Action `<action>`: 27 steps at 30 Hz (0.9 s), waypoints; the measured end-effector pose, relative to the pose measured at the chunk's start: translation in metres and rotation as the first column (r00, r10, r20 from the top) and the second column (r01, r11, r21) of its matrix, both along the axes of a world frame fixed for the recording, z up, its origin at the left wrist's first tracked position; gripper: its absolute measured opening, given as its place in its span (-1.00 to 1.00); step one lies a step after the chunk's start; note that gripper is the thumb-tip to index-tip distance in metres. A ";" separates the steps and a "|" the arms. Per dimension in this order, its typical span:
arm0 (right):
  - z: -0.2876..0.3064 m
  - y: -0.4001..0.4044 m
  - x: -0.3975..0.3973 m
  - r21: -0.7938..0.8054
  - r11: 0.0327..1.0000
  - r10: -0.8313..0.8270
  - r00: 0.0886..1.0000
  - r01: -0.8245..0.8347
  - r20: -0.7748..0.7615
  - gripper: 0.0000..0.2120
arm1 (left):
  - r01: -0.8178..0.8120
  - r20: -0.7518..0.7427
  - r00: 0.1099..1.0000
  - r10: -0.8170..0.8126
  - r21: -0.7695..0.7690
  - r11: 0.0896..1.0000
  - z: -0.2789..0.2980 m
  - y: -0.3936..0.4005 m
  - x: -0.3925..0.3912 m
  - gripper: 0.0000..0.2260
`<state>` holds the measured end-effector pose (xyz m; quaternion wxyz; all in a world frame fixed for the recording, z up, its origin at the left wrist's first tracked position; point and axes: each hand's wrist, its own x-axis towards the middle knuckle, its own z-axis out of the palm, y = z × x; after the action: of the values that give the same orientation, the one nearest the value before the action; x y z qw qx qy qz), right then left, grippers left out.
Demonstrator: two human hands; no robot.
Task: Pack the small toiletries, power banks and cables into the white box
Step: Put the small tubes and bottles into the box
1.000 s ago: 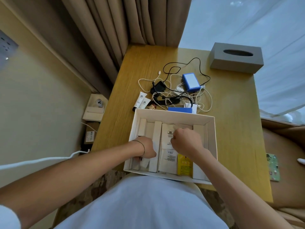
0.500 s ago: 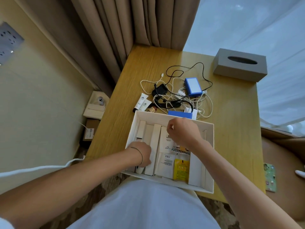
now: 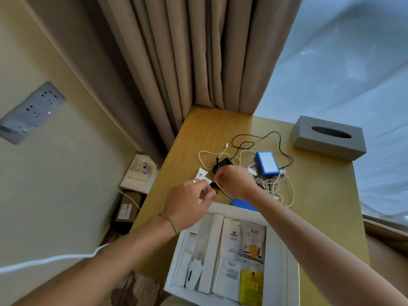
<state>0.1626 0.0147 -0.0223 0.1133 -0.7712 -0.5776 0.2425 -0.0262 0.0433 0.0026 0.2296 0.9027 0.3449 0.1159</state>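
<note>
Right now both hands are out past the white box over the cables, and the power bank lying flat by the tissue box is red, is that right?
Not quite. In the head view the power bank beside the tissue box is blue, not red. Both the left hand and right hand are indeed beyond the white box, over the cables.

bare forearms; thin bracelet (image 3: 171, 221) on left wrist, ring (image 3: 193, 181) on left hand (image 3: 187, 204).

White box (image 3: 293, 274) open at table's near edge, sachets inside; blue power bank (image 3: 267, 163) amid tangled cables (image 3: 284, 188).
</note>
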 end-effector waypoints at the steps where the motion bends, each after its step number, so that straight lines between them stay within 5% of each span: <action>1: -0.007 0.010 -0.001 -0.019 0.999 0.038 0.999 -0.038 0.028 -0.76 | -0.034 0.016 0.999 0.034 -0.002 0.999 0.000 0.008 0.000 -0.92; 10: -0.068 0.069 -0.031 -0.234 0.873 0.483 0.823 -0.428 0.299 -0.74 | -0.297 -0.058 0.955 0.292 -0.114 0.948 -0.030 0.057 -0.023 -0.89; 20: -0.097 0.084 -0.036 -0.268 0.727 0.675 0.585 -0.632 0.450 -0.73 | -0.404 -0.201 0.907 0.369 -0.175 0.898 -0.072 0.071 -0.054 -0.87; 23: -0.100 0.084 -0.032 -0.175 0.774 0.614 0.654 -0.608 0.443 -0.72 | -0.424 -0.196 0.901 0.387 -0.205 0.882 -0.082 0.077 -0.055 -0.85; 27: -0.085 0.078 -0.022 0.042 0.910 0.381 0.871 -0.414 0.311 -0.78 | -0.446 -0.210 0.892 0.401 -0.260 0.857 -0.095 0.088 -0.049 -0.87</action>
<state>0.1402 0.0923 -0.1077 0.0144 -0.6560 -0.7464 0.1112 -0.0747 0.1314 -0.0924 0.3069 0.7648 0.5649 0.0425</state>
